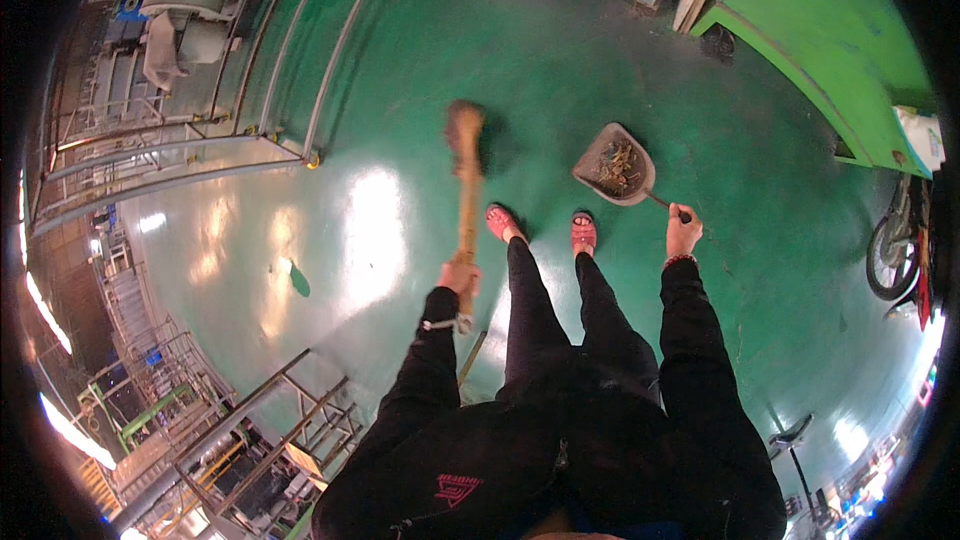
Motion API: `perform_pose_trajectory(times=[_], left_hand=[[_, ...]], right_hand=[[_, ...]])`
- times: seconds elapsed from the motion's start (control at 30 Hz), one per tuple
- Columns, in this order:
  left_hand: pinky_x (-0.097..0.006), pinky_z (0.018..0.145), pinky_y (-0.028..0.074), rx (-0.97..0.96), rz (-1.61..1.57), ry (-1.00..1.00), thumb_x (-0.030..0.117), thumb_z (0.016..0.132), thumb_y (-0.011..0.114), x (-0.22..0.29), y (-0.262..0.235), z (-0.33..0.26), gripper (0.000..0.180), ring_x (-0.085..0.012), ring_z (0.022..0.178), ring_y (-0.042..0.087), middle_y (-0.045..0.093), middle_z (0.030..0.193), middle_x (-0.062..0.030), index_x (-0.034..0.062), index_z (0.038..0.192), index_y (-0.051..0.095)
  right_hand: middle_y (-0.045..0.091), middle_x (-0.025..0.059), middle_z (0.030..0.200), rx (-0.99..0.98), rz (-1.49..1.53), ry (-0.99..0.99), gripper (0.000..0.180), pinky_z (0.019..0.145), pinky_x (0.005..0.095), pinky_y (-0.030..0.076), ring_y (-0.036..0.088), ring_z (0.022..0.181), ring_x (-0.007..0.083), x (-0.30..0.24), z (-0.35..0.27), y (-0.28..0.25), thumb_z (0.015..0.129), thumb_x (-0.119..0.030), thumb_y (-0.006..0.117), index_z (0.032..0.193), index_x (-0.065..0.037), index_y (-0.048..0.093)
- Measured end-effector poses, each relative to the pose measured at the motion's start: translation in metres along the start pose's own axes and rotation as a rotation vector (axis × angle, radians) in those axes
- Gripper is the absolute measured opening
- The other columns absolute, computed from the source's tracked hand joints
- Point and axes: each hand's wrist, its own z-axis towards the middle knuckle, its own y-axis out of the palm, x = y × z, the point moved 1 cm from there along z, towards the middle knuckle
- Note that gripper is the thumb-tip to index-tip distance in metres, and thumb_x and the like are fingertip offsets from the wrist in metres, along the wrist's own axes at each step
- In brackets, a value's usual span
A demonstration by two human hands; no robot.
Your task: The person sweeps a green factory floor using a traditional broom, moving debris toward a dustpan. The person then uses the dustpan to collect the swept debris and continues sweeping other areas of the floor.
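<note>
My left hand [459, 278] is closed round the handle of a broom [468, 190]. The broom's brown head is smeared by motion, over the green floor ahead and left of my feet. In my right hand [684, 231] is the thin dark handle of a dustpan [643, 185], fingers wrapped about its end. The pan is grey, with its opening toward the left. A heap of brown debris [618, 166] lies inside it. Whether the pan touches the floor I cannot tell. Both arms are in black sleeves.
My feet in red sandals [583, 232] stand between broom and dustpan. A metal rail frame [180, 180] is at the left, a frame rack [250, 450] at the lower left. A green machine [830, 30] stands at the upper right, a bicycle wheel [893, 255] below it.
</note>
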Motion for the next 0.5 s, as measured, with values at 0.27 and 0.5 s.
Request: perform_pose_trajectory(times=[0.27,0.5], left_hand=[[-0.027,0.039,0.042,-0.419,-0.130,-0.106,0.001,0.068,0.055,-0.012,0.030,-0.126,0.069,-0.0128,0.044,0.049,0.050,0.059,-0.0041,0.0062,0.130,0.026],[-0.028,0.039,0.044,-0.145,-0.057,-0.023,0.000,0.067,0.058,0.006,-0.028,-0.154,0.069,-0.0135,0.045,0.049,0.051,0.061,-0.0044,0.0109,0.130,0.030]], right_hand=[[0.061,0.0075,0.068,0.002,0.290,0.186,0.020,0.058,0.0287,0.047,0.058,0.064,0.0162,0.047,0.031,-0.035,0.071,-0.018,0.066,0.075,0.001,0.063],[0.060,0.0086,0.070,-0.039,0.422,0.215,0.018,0.058,0.0264,0.049,0.058,0.062,0.0162,0.084,0.056,-0.095,0.074,-0.014,0.063,0.079,0.003,0.061]])
